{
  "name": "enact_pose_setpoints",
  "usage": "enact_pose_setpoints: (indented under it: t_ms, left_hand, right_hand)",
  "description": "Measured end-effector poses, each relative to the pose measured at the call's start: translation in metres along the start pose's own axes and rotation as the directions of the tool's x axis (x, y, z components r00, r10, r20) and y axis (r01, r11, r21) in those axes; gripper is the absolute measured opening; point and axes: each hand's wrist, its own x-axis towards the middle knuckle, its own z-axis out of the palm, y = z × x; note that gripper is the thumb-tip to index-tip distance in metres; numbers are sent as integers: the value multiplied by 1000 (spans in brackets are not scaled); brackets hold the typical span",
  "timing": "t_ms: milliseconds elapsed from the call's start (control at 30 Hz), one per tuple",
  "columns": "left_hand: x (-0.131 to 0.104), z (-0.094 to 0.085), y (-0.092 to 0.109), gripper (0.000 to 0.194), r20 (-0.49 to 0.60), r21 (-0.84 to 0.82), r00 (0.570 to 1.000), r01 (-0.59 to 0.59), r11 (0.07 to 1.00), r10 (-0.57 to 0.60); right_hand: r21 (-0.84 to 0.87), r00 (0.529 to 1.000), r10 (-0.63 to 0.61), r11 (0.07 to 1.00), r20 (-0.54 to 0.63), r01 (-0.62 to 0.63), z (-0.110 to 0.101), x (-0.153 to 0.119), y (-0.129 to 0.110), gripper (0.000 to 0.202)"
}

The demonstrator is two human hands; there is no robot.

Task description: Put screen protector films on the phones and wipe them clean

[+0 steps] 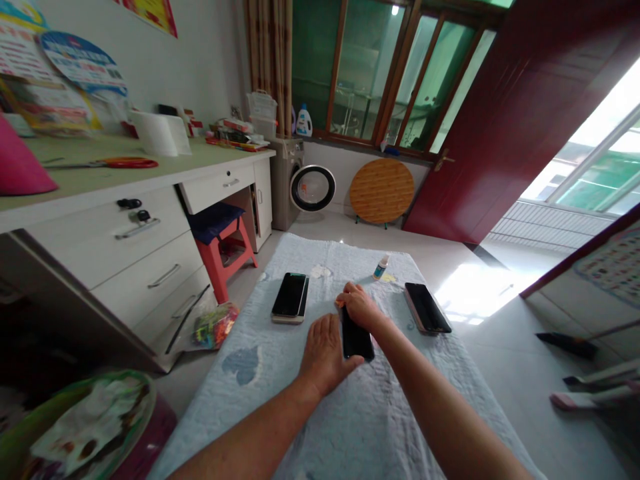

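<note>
A black smartphone (357, 339) lies screen up on the pale blue cloth (280, 413) between my hands. My left hand (321, 350) rests flat along its left side, fingers stretched out and thumb reaching to the near corner. My right hand (359, 308) is closed over the far end, pressing a small orange cloth (340, 303) that shows only at its edge. To the left is another dark phone (291, 295) on top of a lighter one. A further dark phone (428, 308) lies at the right, on a pale item. Beyond my right hand stands a small bottle (381, 268) with a white cap.
At the left is a desk (220, 160) with drawers, bearing scissors (125, 163) and a paper roll (160, 133). Below it stand a red stool (227, 247) and a full waste bin (150, 407). A washing machine (287, 180) has its door open; a red door (470, 153) is at right.
</note>
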Motion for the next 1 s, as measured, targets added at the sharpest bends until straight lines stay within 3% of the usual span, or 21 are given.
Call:
enact_pose_setpoints:
  t_ms: [233, 400, 533, 667, 833, 1000]
  left_hand:
    - [-2, 10, -1, 96, -61, -41, 998, 16, 999, -19]
    - [-2, 8, -2, 95, -44, -43, 999, 6, 999, -8]
    - [-3, 8, -3, 93, -62, -35, 998, -17, 999, 15]
    - [-3, 9, -3, 94, -57, 0, 998, -1, 1000, 1]
    - [-3, 8, -2, 98, -104, -37, 994, -33, 999, 29]
    - [-4, 8, -1, 102, -101, -33, 995, -9, 999, 5]
  right_hand:
    - [42, 995, -89, 995, 36, 87, -1, -44, -25, 19]
    - [92, 995, -55, 995, 87, 47, -2, -75, -41, 17]
    - [166, 989, -71, 985, 131, 49, -6, -84, -43, 22]
    - [177, 990, -84, 982, 116, 63, -10, -68, -32, 24]
    - [34, 999, 35, 999, 19, -36, -12, -25, -11, 27]
    - [-65, 997, 68, 996, 46, -65, -13, 4, -2, 30]
